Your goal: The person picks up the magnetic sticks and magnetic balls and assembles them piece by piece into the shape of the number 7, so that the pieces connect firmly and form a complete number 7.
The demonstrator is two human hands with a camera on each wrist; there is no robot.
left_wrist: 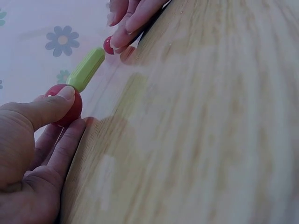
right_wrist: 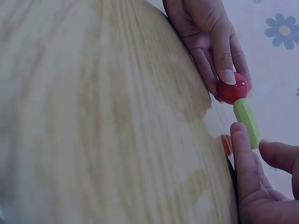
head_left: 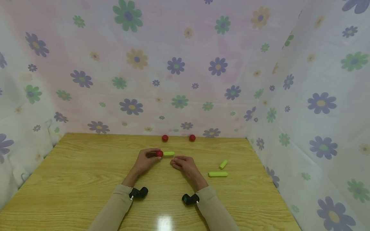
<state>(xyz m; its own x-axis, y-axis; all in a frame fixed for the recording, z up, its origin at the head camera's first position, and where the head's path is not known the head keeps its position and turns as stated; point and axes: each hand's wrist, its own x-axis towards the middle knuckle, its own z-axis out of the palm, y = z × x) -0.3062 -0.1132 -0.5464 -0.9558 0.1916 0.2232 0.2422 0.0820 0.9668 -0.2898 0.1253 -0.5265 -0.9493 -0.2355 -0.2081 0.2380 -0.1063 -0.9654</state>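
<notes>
My left hand [head_left: 145,161] pinches a glossy red ball [head_left: 159,154] between thumb and fingers, just above the table. Out of the ball's right side sticks a short ribbed light-green rod [head_left: 169,154], joined end to end with it. Beside the rod's free end is my right hand [head_left: 185,165], its thumb and fingers apart and fairly straight. A narrow gap shows between rod and right fingers in the left wrist view, where another red ball [left_wrist: 108,45] appears behind them. From the right wrist, the left thumb lies on the held ball [right_wrist: 232,88].
Two more red balls stand at the table's back edge, one left [head_left: 165,138] and one right [head_left: 192,138]. To the right lie a short green rod [head_left: 223,164] and a longer green rod [head_left: 218,174]. Flowered cloth [head_left: 179,80] walls surround the wooden table [head_left: 86,166].
</notes>
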